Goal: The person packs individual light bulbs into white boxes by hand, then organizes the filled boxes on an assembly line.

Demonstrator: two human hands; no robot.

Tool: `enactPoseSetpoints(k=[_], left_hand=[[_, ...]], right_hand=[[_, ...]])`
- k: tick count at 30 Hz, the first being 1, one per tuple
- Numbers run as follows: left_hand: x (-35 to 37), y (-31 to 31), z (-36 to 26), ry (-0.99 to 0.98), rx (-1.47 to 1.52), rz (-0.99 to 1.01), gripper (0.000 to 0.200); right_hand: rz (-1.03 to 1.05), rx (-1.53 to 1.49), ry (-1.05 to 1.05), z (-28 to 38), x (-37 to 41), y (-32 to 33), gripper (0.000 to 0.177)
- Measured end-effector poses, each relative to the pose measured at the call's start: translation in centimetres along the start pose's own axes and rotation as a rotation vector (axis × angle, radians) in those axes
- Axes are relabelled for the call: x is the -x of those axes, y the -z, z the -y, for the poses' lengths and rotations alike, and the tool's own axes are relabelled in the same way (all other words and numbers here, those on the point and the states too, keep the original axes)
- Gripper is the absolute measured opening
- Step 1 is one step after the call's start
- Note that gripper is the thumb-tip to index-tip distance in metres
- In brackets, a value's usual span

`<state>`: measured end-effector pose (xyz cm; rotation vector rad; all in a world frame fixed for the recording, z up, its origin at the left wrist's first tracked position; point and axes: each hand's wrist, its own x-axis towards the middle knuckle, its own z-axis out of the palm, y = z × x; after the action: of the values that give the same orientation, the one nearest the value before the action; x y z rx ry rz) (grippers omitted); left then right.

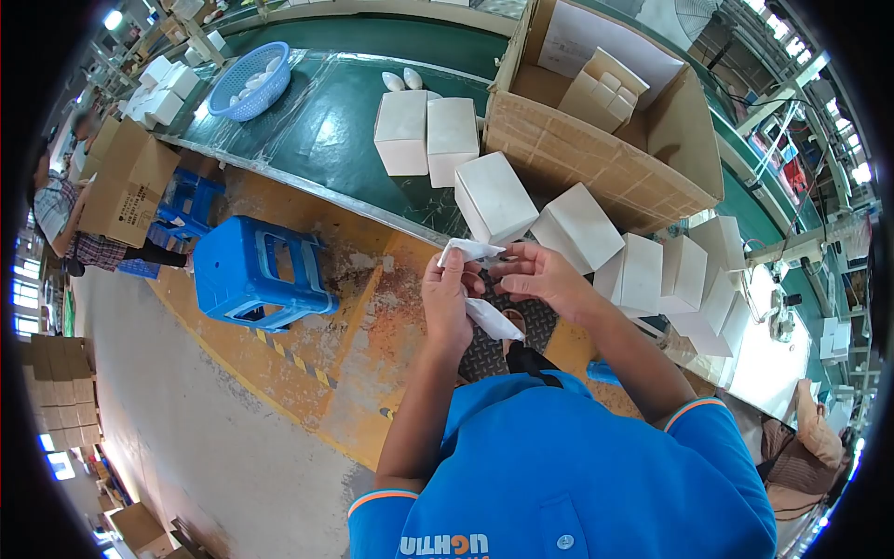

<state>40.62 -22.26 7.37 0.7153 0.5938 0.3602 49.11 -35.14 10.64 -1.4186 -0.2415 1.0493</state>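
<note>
My left hand [447, 293] is closed around a thin white piece [470, 250], like folded paper or film, which sticks out past the thumb at the top. Below the same hand hangs a second white part [493, 320], wider and tapering. Close by on the right, my right hand [542, 278] has its fingers bent and apart, tips near the white piece. In front of both hands, a white box [496, 198] sits at the table's edge in a row with other white boxes [576, 228].
An open brown carton [596, 154] holding small boxes stands on the green table [321, 126]. Two white bulbs [402, 80] lie beside it, and a blue basket [250, 82] further left. A blue stool [261, 272] stands on the floor. People work at far left and lower right.
</note>
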Motion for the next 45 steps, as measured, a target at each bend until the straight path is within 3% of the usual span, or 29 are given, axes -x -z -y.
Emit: enactPoseSetpoints(k=[7, 10, 12, 13, 15, 16, 20, 21, 24, 25, 27, 28, 30, 31, 33, 38, 39, 41, 42, 44, 45], left_hand=[[1.2, 0.3, 1.1, -0.033, -0.071, 0.128, 0.017], [1.4, 1.5, 0.5, 0.046, -0.215, 0.328, 0.013], [1.8, 1.6, -0.4, 0.109, -0.245, 0.383, 0.013], [1.8, 1.8, -0.7, 0.17, -0.276, 0.438, 0.013], [1.4, 2.3, -0.7, 0.19, -0.289, 0.446, 0.013], [1.4, 2.3, -0.8, 0.231, -0.303, 0.437, 0.013], [0.7, 2.2, -0.4, 0.254, -0.195, 0.377, 0.013], [0.3, 2.0, -0.1, 0.251, -0.196, 0.38, 0.013], [-1.8, 1.4, 0.9, -0.113, -0.634, 0.065, 0.032], [-2.5, 1.1, 1.3, -0.114, -0.635, 0.067, 0.032], [-3.8, -0.3, 1.7, -0.503, -0.982, -0.021, 0.05], [-4.2, -1.3, 1.7, -0.368, -1.029, -0.079, 0.068], [-5.6, -1.8, 2.8, -0.479, -1.159, -0.094, 0.071], [-6.2, -1.8, 3.4, -0.59, -1.289, -0.111, 0.073], [-6.2, -1.6, 3.8, -0.533, -1.261, -0.104, 0.078], [-7.4, 0.7, 5.3, -0.724, -1.2, -0.035, 0.076], [-7.1, 0.4, 4.9, -0.719, -1.204, -0.036, 0.076], [-6.7, -0.5, 4.3, -0.593, -1.215, -0.061, 0.077], [-6.7, -0.5, 4.4, -0.595, -1.206, -0.077, 0.077], [-6.8, -0.4, 4.7, -0.633, -1.194, -0.064, 0.077], [-7.0, -0.3, 4.9, -0.663, -1.18, -0.067, 0.076]], right_hand=[[-0.116, -0.24, 0.063, -1.5, -1.7, 0.1, 0.031], [-0.019, -0.328, 0.016, -1.7, -1.7, 1.0, 0.028], [0.214, -0.229, -0.199, -1.1, -1.5, 1.8, 0.027], [0.216, -0.228, -0.201, -0.7, -1.2, 1.9, 0.027], [0.3, 0.15, -0.06, 0.1, -0.7, 2.0, 0.03], [0.327, 0.183, -0.042, 0.2, -0.7, 2.1, 0.031], [0.291, 0.23, -0.101, 0.9, -1.2, 2.6, 0.025], [0.196, 0.325, 0.008, 1.8, -1.3, 2.6, 0.023], [-0.24, 0.844, 0.519, 5.3, -3.7, 3.6, 0.017], [-0.243, 0.843, 0.521, 6.3, -5.2, 4.2, 0.017], [-0.511, 1.295, 1.023, 7.2, -8.2, 4.9, 0.016], [-0.513, 1.296, 1.024, 6.4, -9.3, 4.7, 0.016], [-0.475, 1.497, 0.808, 4.7, -11.3, 4.2, 0.014], [-0.474, 1.497, 0.805, 4.3, -11.1, 4.6, 0.014], [-0.311, 1.334, 0.897, 3.0, -8.6, 4.6, 0.012], [-0.039, 1.087, 0.966, 0.6, -3.3, 2.3, 0.014], [-0.038, 1.083, 0.962, 1.9, -3.8, 2.0, 0.014], [-0.378, 1.08, 0.97, 5.8, -5.9, 2.1, 0.012], [-0.38, 1.079, 0.973, 5.4, -7.0, 2.7, 0.012], [-0.392, 1.374, 0.703, 3.7, -9.3, 3.7, 0.016], [-0.39, 1.379, 0.712, 3.5, -8.5, 2.7, 0.016]])
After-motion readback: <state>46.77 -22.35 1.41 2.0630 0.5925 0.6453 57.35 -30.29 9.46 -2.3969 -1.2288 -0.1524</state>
